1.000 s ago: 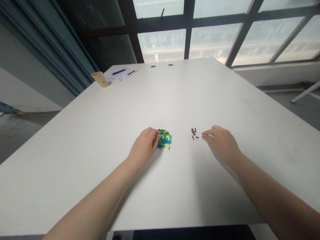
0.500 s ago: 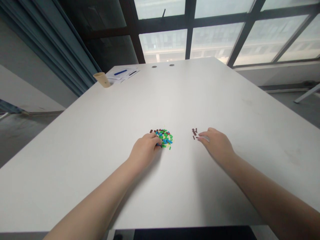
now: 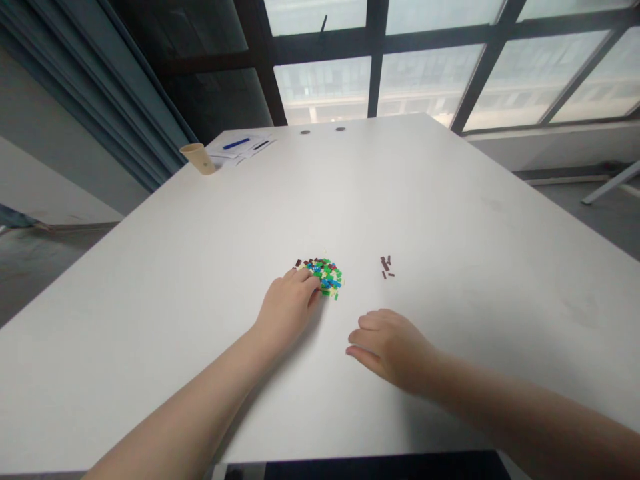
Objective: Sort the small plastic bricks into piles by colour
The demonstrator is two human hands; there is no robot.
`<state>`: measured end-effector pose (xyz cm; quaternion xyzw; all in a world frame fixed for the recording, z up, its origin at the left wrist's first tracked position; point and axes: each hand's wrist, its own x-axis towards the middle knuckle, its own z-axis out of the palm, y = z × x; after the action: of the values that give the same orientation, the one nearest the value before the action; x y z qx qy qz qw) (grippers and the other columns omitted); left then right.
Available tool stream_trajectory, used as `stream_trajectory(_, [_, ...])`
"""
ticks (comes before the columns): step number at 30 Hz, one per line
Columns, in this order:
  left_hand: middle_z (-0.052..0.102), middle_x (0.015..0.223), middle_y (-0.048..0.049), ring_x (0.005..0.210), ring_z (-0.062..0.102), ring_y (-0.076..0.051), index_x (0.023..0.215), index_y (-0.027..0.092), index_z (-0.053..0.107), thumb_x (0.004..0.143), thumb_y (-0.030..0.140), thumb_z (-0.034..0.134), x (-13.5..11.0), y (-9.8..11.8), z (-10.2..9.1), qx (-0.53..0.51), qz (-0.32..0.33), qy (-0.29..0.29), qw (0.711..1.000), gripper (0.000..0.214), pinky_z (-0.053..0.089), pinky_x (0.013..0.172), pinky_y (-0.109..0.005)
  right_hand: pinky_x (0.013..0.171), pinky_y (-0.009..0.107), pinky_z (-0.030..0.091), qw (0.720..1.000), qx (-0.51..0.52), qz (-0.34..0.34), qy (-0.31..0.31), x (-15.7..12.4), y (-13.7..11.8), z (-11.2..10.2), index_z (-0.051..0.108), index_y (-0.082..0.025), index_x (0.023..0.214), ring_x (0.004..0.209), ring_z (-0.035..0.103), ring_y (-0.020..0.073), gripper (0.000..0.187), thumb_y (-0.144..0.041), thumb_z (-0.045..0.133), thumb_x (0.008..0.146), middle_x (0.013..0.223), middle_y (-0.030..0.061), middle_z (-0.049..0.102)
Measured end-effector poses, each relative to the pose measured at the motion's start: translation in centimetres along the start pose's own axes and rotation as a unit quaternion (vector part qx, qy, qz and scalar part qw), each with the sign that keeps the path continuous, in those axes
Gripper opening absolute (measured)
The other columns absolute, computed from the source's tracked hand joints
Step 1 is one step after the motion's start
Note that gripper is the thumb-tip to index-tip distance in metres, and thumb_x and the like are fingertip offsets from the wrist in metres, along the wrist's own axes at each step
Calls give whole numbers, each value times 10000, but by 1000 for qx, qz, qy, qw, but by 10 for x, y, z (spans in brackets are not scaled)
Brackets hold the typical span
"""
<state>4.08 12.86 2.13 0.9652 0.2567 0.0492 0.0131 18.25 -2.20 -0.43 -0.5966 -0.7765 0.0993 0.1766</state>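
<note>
A pile of small toy building bricks (image 3: 327, 271) in green, blue, red, brown and pale yellow lies on the white table (image 3: 350, 207). My left hand (image 3: 290, 300) rests at the pile's left edge, its fingers curled over the nearest bricks. What its fingertips pinch, if anything, is hidden. Right of the pile, several brown bricks (image 3: 385, 265) form a small separate group. My right hand (image 3: 390, 347) hovers nearer to me, below that group. A gap shows between its thumb and forefinger, and I see nothing between them.
A tilted-looking tan paper cup (image 3: 199, 160) stands at the table's far left edge. Beside it lie papers (image 3: 250, 148) with a blue pen (image 3: 236, 143). Two grey discs (image 3: 341, 129) sit near the far edge. A dark object (image 3: 385, 467) shows below the near edge.
My right hand has drawn away from the brown bricks, toward me and to the left. The left hand stays at the pile. The view has shifted slightly.
</note>
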Motion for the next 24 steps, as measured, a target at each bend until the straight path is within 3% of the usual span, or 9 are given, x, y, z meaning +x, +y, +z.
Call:
stream_trajectory(5, [615,795,-59,800,543,-188,848,160,580,850,170,425,-5,10,2,-81,64,43,994,155,438,717,-319,618,248,356,988,104,106,51,5,10,0,637,-189,776,634,502,122,188,-286,486,831,676,18,581])
stream_trajectory(9, [612,784,-64,773,538,-163,877,144,566,873,175,413,-10,24,8,-160,170,54,971,156,447,696,-293,545,221,376,934,246,231,119,9,13,0,651,-193,834,540,485,100,178,-299,513,797,619,-6,590])
stream_trajectory(13, [616,786,-71,759,531,-155,904,133,554,881,158,404,-12,29,13,-179,213,88,956,153,448,682,-291,528,219,403,887,363,266,105,9,16,0,662,-189,807,562,528,113,190,-318,525,776,628,2,619])
stream_trajectory(16, [619,814,-75,781,530,-156,946,132,543,882,154,406,-12,27,15,-178,219,91,955,154,449,691,-293,549,231,431,868,399,277,103,9,15,1,663,-182,822,584,553,123,180,-300,545,756,653,13,639])
stream_trajectory(19, [620,818,-73,788,535,-156,950,140,544,887,157,397,-13,25,17,-187,213,75,956,161,449,695,-294,552,235,435,876,386,272,97,11,13,1,652,-178,814,577,550,120,148,-256,541,757,653,11,635])
stream_trajectory(24, [619,949,-86,895,541,-168,1011,159,522,879,154,414,-12,25,20,-221,190,88,953,171,449,785,-321,678,258,425,945,227,181,150,11,39,-11,647,-185,754,710,540,127,126,-185,523,778,752,21,589])
